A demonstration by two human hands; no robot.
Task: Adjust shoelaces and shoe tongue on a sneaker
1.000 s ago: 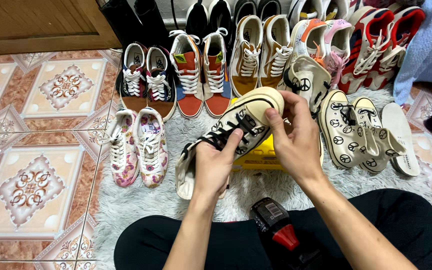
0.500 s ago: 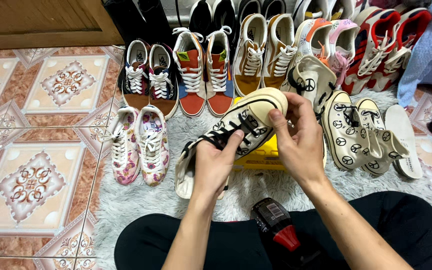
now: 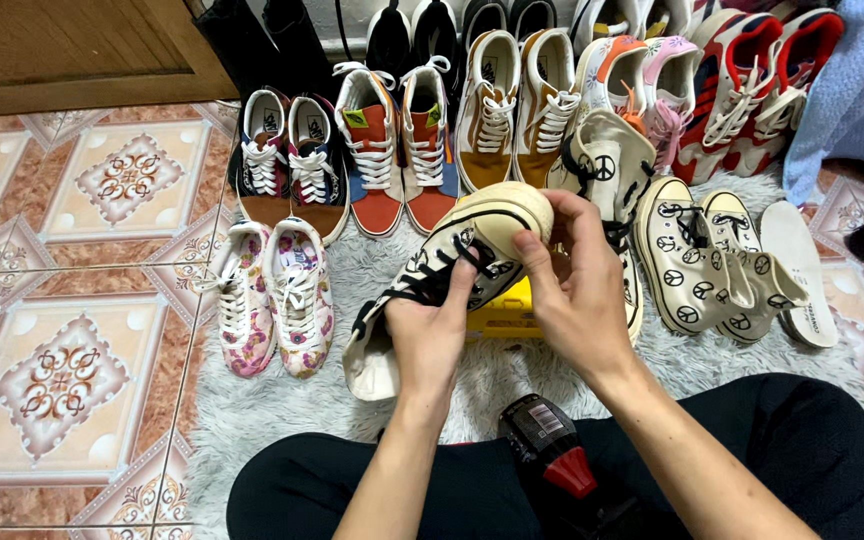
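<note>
Both my hands hold one cream high-top sneaker [image 3: 497, 222] with black laces and a black sole stripe, tilted with its toe up and to the right. My left hand [image 3: 432, 335] grips its laced middle, thumb on the black laces. My right hand [image 3: 574, 290] holds the toe end, fingers curled over the rubber cap. A yellow box [image 3: 508, 312] lies on the rug just under the shoe. On my black-trousered lap rests a red and black power tool [image 3: 550, 450].
I sit on a grey shaggy rug [image 3: 282, 420] over patterned floor tiles [image 3: 62, 370]. Several pairs of sneakers line the wall. A floral pair [image 3: 272, 295] lies left, cream shoes with peace signs [image 3: 697, 265] and a white insole [image 3: 797, 270] right. A wooden door [image 3: 62, 45] stands far left.
The shoe's toe has tipped slightly higher and my right fingers have shifted on the toe cap. My left hand keeps its grip on the laces.
</note>
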